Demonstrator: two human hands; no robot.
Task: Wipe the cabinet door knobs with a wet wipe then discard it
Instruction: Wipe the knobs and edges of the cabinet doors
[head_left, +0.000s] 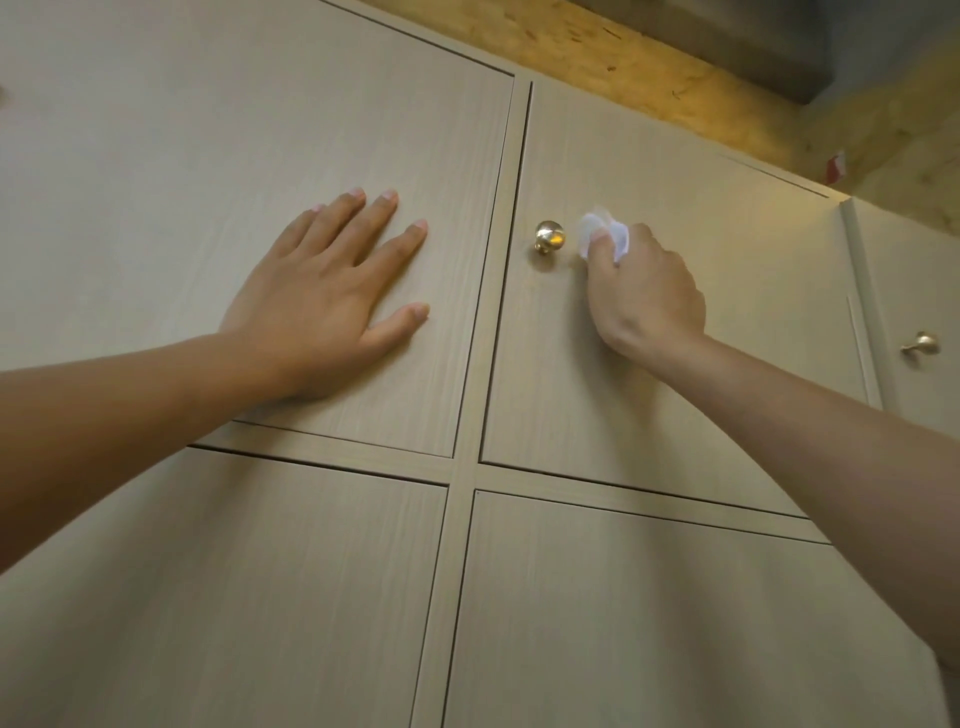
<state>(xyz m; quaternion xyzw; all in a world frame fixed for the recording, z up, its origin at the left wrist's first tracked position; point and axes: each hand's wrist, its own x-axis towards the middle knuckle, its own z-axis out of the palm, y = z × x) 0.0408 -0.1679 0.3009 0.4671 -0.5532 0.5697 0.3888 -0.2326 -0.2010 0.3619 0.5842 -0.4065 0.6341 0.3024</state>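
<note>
A round brass knob (549, 236) sticks out of the upper right cabinet door (675, 395), near its left edge. My right hand (647, 299) holds a crumpled white wet wipe (605, 234) just to the right of that knob, a small gap away from it. My left hand (337, 296) lies flat with fingers spread on the upper left cabinet door (208, 182), holding nothing. A second brass knob (922, 344) shows on the far right door.
Two lower doors (649, 623) in the same pale wood finish fill the bottom of the view. A wooden board ceiling (675, 67) runs above the cabinet top, with a small red and white item (836, 167) at its edge.
</note>
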